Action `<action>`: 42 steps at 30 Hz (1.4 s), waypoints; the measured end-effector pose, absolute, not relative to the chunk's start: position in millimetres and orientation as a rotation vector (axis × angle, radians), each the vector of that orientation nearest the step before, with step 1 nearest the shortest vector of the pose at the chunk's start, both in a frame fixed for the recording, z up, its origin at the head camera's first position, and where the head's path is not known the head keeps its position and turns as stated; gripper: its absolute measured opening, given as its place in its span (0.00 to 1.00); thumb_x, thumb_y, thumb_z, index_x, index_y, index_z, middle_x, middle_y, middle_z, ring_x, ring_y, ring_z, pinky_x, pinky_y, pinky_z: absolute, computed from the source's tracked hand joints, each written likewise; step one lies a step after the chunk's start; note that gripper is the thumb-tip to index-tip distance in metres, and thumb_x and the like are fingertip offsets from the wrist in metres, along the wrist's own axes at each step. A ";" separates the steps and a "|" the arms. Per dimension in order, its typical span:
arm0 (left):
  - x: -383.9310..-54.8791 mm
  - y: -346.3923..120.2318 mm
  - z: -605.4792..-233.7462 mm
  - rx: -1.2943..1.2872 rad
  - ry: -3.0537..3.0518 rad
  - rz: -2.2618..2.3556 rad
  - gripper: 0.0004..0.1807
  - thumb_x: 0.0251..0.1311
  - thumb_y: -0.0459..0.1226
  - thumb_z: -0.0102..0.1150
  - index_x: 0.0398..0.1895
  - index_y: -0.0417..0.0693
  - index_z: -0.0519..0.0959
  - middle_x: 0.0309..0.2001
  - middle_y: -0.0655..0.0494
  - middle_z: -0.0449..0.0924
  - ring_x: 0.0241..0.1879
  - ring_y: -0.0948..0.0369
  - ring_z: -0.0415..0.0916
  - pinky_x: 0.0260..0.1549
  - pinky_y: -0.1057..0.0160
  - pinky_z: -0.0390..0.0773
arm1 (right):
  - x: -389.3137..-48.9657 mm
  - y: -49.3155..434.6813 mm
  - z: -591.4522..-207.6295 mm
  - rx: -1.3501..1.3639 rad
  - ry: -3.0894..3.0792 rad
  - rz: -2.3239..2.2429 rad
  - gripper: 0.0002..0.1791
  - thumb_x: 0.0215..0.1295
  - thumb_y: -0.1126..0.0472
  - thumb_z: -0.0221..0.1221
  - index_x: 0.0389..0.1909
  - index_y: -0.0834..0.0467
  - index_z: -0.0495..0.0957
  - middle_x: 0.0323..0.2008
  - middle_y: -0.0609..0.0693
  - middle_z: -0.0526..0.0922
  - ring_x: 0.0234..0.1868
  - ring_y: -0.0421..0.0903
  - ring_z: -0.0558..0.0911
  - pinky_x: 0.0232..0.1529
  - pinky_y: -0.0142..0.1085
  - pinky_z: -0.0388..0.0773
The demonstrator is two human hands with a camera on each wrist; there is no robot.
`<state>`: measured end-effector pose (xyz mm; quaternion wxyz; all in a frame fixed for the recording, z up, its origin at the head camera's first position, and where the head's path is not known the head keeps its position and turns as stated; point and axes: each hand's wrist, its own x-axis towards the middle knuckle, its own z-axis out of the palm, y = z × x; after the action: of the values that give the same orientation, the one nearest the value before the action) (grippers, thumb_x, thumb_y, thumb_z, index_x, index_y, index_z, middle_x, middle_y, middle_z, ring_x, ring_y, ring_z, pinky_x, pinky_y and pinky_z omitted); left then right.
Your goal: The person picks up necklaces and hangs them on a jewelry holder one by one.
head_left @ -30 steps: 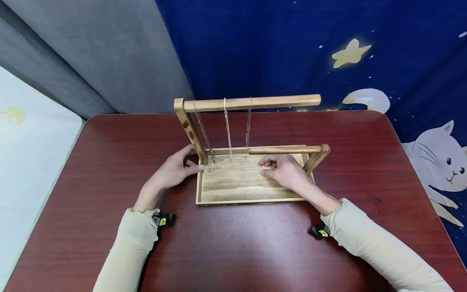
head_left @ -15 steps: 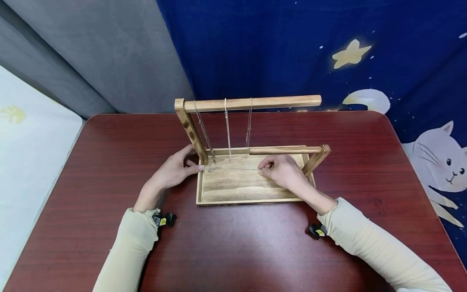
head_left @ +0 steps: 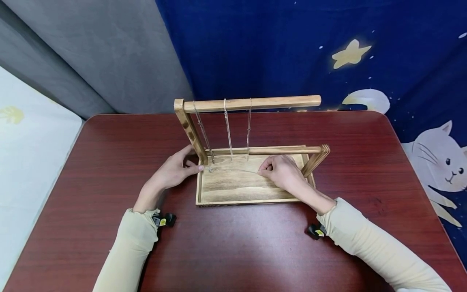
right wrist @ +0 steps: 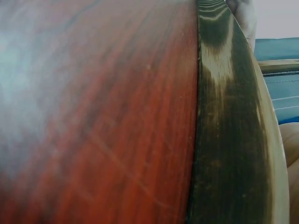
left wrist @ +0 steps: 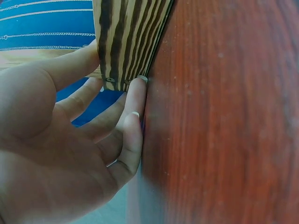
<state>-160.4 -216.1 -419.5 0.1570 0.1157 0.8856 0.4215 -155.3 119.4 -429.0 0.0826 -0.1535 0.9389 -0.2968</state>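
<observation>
My right hand pinches the end of a thin necklace between thumb and forefinger. From there the chain runs left, low over the tray floor of a wooden jewelry stand, to a small pendant near the left end. My left hand holds the stand's left end, thumb on the tray rim and other fingers behind. In the left wrist view those fingers touch the striped wooden end wall. The right wrist view shows mostly the tray's dark side; the pinch is hidden there.
Several chains hang over the stand's upper bar, among them a pale middle chain. A shorter, lower bar stands at the right. The stand sits on a dark red table with a blue curtain behind.
My right hand's thumb and forefinger have closed on the chain, and its right end has shifted slightly toward the tray's front. The left hand and the stand stay put.
</observation>
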 end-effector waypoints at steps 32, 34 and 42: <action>-161.1 -214.6 -415.1 0.340 2.533 1.198 0.27 0.66 0.39 0.64 0.66 0.52 0.68 0.58 0.51 0.76 0.41 0.58 0.79 0.45 0.55 0.75 | -148.4 128.7 -411.0 -0.505 2.301 -1.412 0.05 0.71 0.64 0.59 0.39 0.63 0.80 0.32 0.51 0.86 0.37 0.49 0.86 0.41 0.41 0.82; -161.1 -214.6 -415.3 0.338 2.531 1.201 0.26 0.65 0.39 0.64 0.65 0.51 0.68 0.59 0.51 0.76 0.41 0.58 0.79 0.45 0.56 0.75 | -148.1 129.1 -410.3 -0.478 2.205 -1.493 0.07 0.71 0.65 0.58 0.41 0.66 0.79 0.33 0.54 0.86 0.37 0.50 0.86 0.42 0.40 0.82; -160.2 -214.6 -415.0 0.330 2.532 1.198 0.28 0.65 0.39 0.65 0.67 0.51 0.67 0.59 0.50 0.75 0.43 0.58 0.80 0.46 0.55 0.75 | -144.4 133.2 -399.0 -0.420 2.060 -1.577 0.13 0.74 0.59 0.57 0.49 0.65 0.79 0.41 0.57 0.87 0.41 0.50 0.88 0.50 0.38 0.79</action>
<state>-160.2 -214.6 -415.0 0.1598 0.1155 0.8861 0.4194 -144.4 133.2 -399.0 0.2540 -0.1546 0.7581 -0.5804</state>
